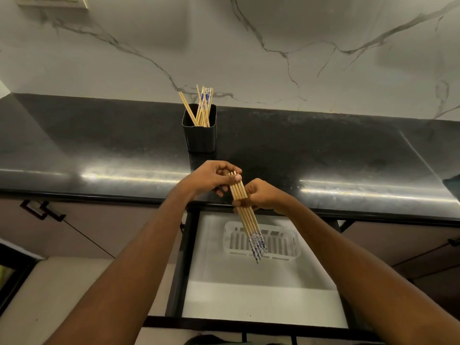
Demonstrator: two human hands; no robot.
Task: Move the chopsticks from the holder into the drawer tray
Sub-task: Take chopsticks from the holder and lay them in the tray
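Note:
A bundle of several wooden chopsticks [245, 215] with blue-and-white patterned ends is held in both hands above the counter's front edge. My left hand [211, 179] pinches the plain top ends; my right hand [261, 195] wraps the middle. The patterned ends point down over the white slotted tray [286, 245] in the open drawer [249, 295]. A black square holder [199, 138] stands on the counter behind my hands, with several more chopsticks [202, 108] leaning in it.
The dark glossy countertop [323, 150] runs left to right under a marble backsplash [249, 46]. Cabinet doors with black handles [42, 210] flank the drawer. The drawer has a black frame and a white liner.

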